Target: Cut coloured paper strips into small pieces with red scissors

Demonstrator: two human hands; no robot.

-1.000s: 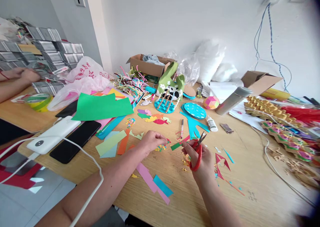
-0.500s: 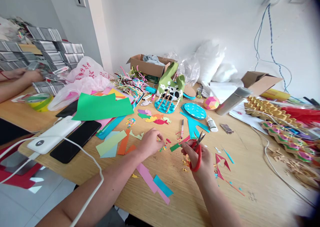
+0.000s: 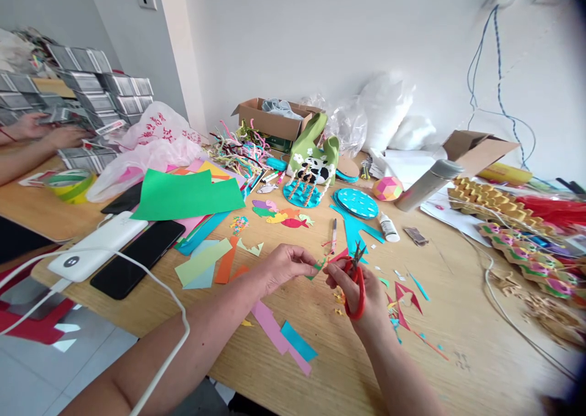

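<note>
My right hand (image 3: 361, 294) is closed round red-handled scissors (image 3: 354, 280), their blades pointing up and away. My left hand (image 3: 284, 265) pinches a small green paper strip (image 3: 317, 267) at its left end, right beside the scissor blades. Both hands hover just above the wooden table (image 3: 458, 336) near its front middle. Small colourful paper scraps (image 3: 403, 297) lie under and to the right of my right hand. Pink and blue paper strips (image 3: 281, 336) lie near my left forearm.
A green sheet (image 3: 185, 196) tops a paper pile at the left, beside a black phone (image 3: 137, 258) and a white power bank (image 3: 96, 246) with its cable. Paper fish (image 3: 279, 213), a blue disc (image 3: 356, 203), a glue bottle (image 3: 388, 226) and a flask (image 3: 428, 184) lie beyond. Another person's hands (image 3: 50, 136) work at far left.
My left hand left the scraps on the table and took hold of the green strip beside the scissors. My right hand shifted slightly left and the scissor blades closed up.
</note>
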